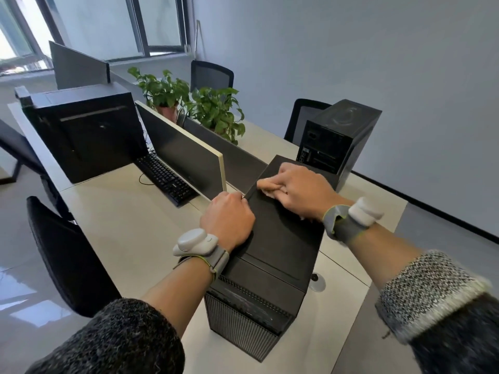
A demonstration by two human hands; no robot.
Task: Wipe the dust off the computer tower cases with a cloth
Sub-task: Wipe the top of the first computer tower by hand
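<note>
Where the knitted sleeves (pixel 129 336) end, both forearms reach out over the nearest tower case (pixel 278 255), a black box standing upright on the pale worktop (pixel 129 225) with its ribbed front panel toward the viewer. A grey wrist strap (pixel 197 244) with a white device sits on each arm. The left hand (pixel 229 214) grips the case's upper left edge about halfway along, its fingers curled down over the rim. Just beyond it and to the right, the right hand (pixel 299 190) presses down on the flat top near the far end, fingers curled around a bunched, pale cloth (pixel 267 188); the cloth lies under the palm and pokes out past the knuckles toward the left edge. A round cable port (pixel 316 279) sits in the worktop just right of the case, and a black office chair (pixel 67 255) stands at the near left. Further back, left of the hands, are a monitor (pixel 186 157) and a black keyboard (pixel 164 176), then a second tower case (pixel 89 136) at the far left. A third tower case (pixel 337 133) stands behind the right hand, well apart from the second. Potted plants (pixel 213 109) and windows (pixel 156 22) lie beyond.
</note>
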